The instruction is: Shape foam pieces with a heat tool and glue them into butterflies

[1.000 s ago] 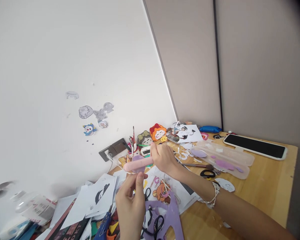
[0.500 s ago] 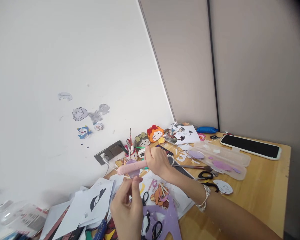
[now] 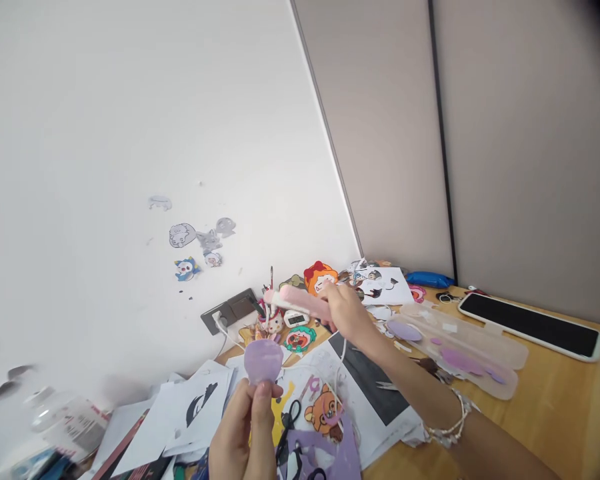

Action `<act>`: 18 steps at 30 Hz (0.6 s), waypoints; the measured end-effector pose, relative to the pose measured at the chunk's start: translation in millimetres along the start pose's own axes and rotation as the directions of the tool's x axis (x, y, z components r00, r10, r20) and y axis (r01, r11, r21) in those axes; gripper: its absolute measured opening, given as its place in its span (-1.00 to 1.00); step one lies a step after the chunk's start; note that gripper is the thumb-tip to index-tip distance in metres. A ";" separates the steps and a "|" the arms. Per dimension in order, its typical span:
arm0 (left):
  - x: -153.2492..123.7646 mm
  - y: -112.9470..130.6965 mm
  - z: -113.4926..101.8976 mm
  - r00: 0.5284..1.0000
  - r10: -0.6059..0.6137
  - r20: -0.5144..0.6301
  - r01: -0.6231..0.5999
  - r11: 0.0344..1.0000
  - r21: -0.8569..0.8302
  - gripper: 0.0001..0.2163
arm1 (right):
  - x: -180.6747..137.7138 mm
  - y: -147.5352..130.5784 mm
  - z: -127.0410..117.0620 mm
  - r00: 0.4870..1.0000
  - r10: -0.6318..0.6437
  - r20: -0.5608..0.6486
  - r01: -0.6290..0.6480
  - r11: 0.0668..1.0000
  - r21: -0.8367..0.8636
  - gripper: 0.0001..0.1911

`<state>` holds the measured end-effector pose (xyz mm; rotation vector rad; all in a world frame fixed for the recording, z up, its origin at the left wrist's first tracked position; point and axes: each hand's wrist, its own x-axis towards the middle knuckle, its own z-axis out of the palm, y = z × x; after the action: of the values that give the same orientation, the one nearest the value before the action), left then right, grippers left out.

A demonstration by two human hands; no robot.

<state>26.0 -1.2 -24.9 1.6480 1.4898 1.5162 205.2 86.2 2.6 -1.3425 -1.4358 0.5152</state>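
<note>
My left hand (image 3: 247, 427) is closed, pinching the lower edge of a flat, rounded purple cutout (image 3: 263, 361) between thumb and fingers. The piece stands upright in front of me. Higher and to the right, my right hand (image 3: 347, 312) is wrapped round a pink hair straightener (image 3: 303, 302). Its two arms are slightly parted at the far end, and it is apart from the cutout. Beneath my hands lie a brown bear cutout (image 3: 325, 410), black-handled scissors (image 3: 289, 423) and cut-up purple sheet scraps (image 3: 347, 443).
A translucent case (image 3: 500, 343) with purple pieces lies open at the right, near a phone (image 3: 530, 323). Loose papers (image 3: 150, 427) and a clear bottle (image 3: 70, 420) are at the left. A small clock (image 3: 297, 319) and a pen cup (image 3: 273, 321) stand by the wall socket (image 3: 230, 310).
The straightener has come off the purple cutout, moving up and right with its arms parting. The cutout now shows whole in my left hand. The view has shifted slightly.
</note>
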 end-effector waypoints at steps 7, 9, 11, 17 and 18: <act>-0.7 1.5 -6.4 0.996 0.079 0.039 -0.084 0.988 0.131 -0.68 | -33.6 -24.6 20.3 0.989 -0.136 0.063 0.139 0.989 -0.049 -0.38; -2.4 7.4 -8.8 0.987 0.161 0.013 -0.159 0.959 0.233 -0.71 | -36.7 -24.4 22.3 0.990 -0.136 0.034 0.139 0.981 -0.137 -0.38; -4.2 11.6 -9.0 0.973 0.229 -0.002 -0.218 0.930 0.295 -0.74 | -37.9 -23.9 24.1 0.991 -0.131 0.009 0.131 0.975 -0.178 -0.38; -10.0 10.7 3.6 0.978 0.170 -0.125 -0.151 0.977 0.148 -0.74 | -39.7 -23.1 32.2 0.993 -0.118 0.010 0.118 0.981 -0.152 -0.35; -11.2 10.0 5.7 0.980 0.160 -0.118 -0.147 0.983 0.108 -0.74 | -40.3 -23.1 33.2 0.993 -0.116 0.010 0.117 0.982 -0.149 -0.35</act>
<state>37.1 -12.4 -22.6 1.7907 1.5569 1.6808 158.2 54.5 -5.2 -1.3654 -1.5691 0.3371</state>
